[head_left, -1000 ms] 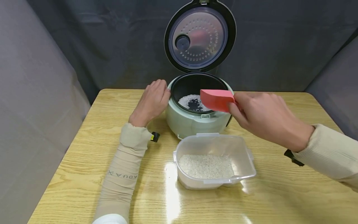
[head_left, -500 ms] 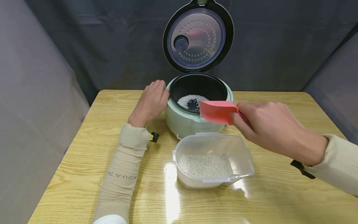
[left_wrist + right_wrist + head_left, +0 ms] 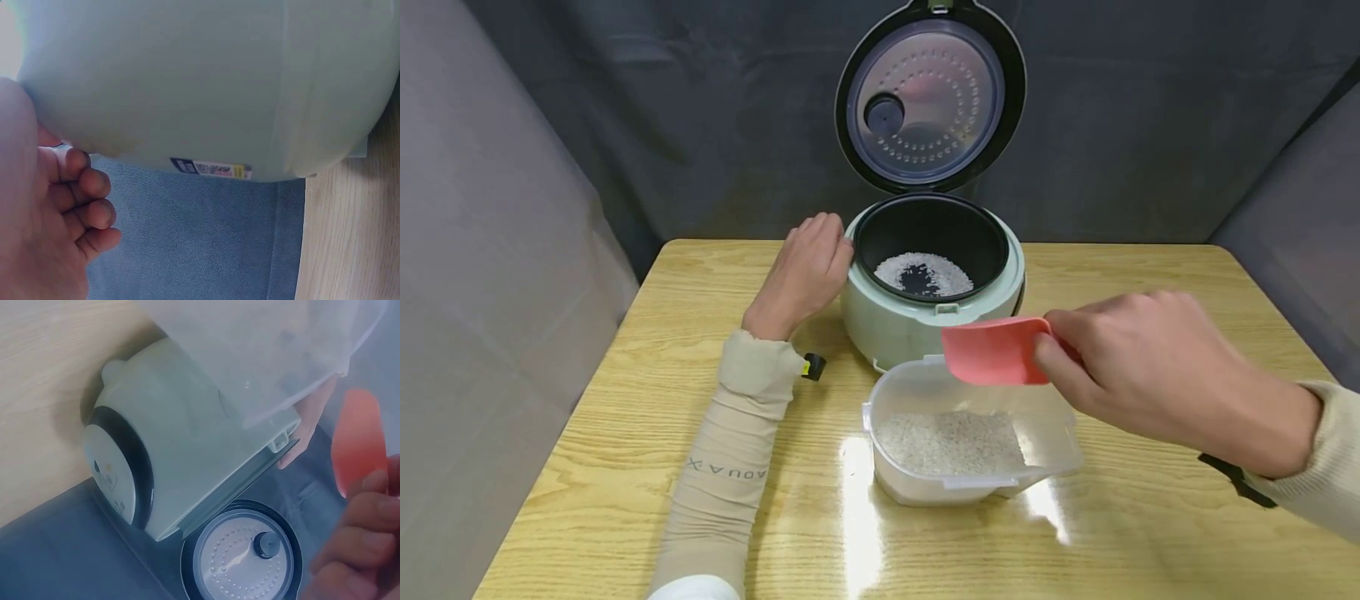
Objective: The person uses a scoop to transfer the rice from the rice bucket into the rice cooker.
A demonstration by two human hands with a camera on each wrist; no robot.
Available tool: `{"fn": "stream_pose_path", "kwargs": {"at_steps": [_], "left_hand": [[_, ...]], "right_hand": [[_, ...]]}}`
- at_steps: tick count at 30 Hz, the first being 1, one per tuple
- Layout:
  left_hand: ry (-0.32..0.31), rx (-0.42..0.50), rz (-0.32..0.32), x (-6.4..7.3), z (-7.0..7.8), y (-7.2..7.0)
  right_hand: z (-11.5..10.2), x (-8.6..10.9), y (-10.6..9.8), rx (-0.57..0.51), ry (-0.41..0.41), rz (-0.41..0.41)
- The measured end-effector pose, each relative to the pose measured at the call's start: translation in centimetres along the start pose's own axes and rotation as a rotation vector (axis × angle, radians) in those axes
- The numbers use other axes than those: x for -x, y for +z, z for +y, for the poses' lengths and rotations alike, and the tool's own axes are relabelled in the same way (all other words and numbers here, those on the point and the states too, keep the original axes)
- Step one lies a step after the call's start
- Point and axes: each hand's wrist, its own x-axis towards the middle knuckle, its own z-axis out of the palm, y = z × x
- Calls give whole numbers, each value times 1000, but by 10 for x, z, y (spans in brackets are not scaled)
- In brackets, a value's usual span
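My right hand (image 3: pixel 1172 379) grips the handle of a pinkish-red scoop (image 3: pixel 992 352), whose blade hangs over the far side of a clear plastic bin (image 3: pixel 917 493) with rice (image 3: pixel 951 442) in it. Behind the bin stands a pale green rice cooker (image 3: pixel 891 329), lid raised. White rice (image 3: pixel 951 275) rings a dark bare patch inside its black pot. At the cooker's left rim is my left hand (image 3: pixel 805 271), fingers curled, thumb side holding the edge. In the left wrist view the other fingers (image 3: pixel 94 212) curl beside the cooker wall.
The raised lid (image 3: pixel 936 104) leans back before a dark grey curtain (image 3: pixel 722 125). A light wood table (image 3: pixel 625 400) carries everything, with grey cloth walls (image 3: pixel 497 275) at its sides. In the right wrist view, the cooker's front panel (image 3: pixel 112 472) faces sideways.
My right hand has drawn the scoop from above the cooker's pot toward me and down, to above the bin. The left hand has stayed at the cooker's rim.
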Motion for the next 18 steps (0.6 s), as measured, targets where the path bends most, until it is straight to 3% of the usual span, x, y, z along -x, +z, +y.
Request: {"fn": "stream_pose_path", "kwargs": {"at_steps": [18], "left_hand": [[-9,8,0,-1,-1,1]], "right_hand": [[-13,7,2,90,-11,-122]]}}
